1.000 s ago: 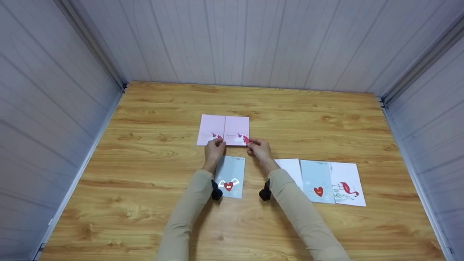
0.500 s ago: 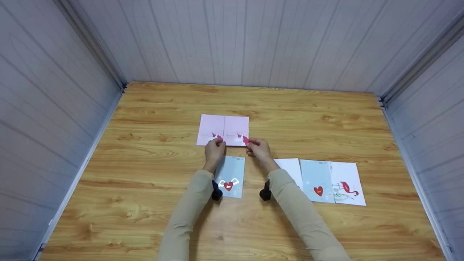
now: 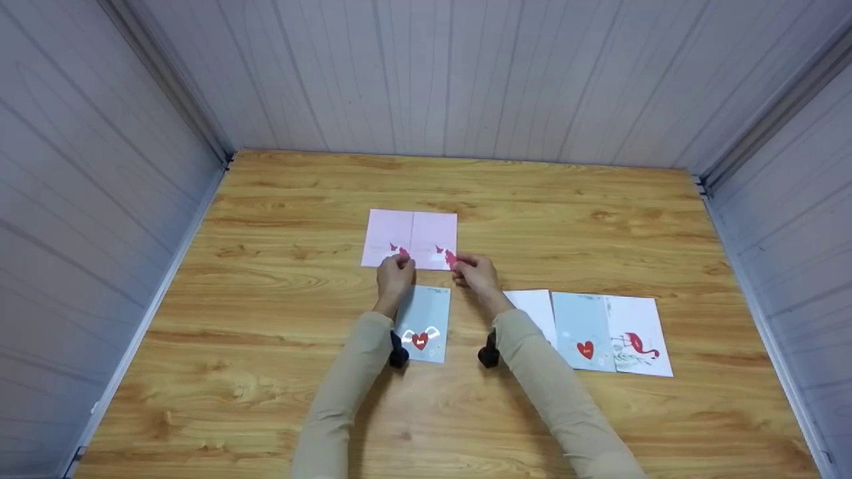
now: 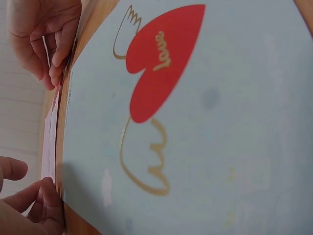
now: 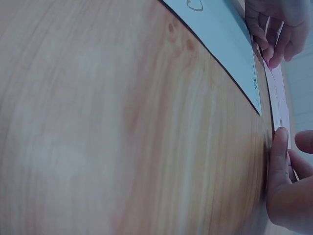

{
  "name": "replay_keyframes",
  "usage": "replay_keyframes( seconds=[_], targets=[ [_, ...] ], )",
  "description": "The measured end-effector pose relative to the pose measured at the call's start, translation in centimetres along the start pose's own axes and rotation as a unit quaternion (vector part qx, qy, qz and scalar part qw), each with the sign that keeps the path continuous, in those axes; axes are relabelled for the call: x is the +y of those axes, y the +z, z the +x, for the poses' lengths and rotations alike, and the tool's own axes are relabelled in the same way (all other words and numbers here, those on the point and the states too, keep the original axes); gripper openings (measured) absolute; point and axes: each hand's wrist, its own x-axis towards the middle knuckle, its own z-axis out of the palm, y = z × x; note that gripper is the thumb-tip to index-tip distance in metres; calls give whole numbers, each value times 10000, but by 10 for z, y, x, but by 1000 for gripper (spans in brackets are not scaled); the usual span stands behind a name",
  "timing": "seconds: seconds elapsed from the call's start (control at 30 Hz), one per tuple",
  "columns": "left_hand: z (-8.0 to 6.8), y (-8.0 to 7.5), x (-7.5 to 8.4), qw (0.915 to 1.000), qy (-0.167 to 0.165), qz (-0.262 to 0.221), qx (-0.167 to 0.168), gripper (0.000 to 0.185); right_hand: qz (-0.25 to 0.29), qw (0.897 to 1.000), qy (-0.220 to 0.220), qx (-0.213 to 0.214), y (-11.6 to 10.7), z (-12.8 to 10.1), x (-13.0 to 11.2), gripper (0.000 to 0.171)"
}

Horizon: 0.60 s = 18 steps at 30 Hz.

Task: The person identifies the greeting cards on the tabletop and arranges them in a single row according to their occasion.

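Two pink cards with darker pink butterfly prints lie side by side in the head view: a left pink card (image 3: 389,233) and a right pink card (image 3: 434,233). My left hand (image 3: 395,278) pinches the right card's near left corner, where the two cards meet. At its near right corner, my right hand (image 3: 476,273) pinches the same card between thumb and fingers. Just below my hands lies a light blue card (image 3: 426,309) with a red winged heart, large in the left wrist view. Fingertips hide parts of the pink cards' near edge.
To the right, partly under my right forearm, lie a white card (image 3: 534,311), another light blue heart card (image 3: 580,322) and a white flamingo card (image 3: 632,319) in a row. Panelled walls (image 3: 426,80) bound the wooden table (image 3: 266,372) at the back and sides.
The right pink card has shifted very slightly, and the seam between it and the left card looks narrower. Both hands have stayed almost in place.
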Motion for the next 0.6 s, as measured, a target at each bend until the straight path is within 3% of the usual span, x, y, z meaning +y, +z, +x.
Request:
replay_keyframes(
  seconds=[0.37,0.6],
  targets=[
    [-6,-3,-6,9998,92,-150,-15,17,-289,9995,-75,-80,-9,-5,6,26],
    [-11,-18,-14,9974,166,385,-580,21,-462,9987,-171,-160,-13,-14,12,23]
  ],
)
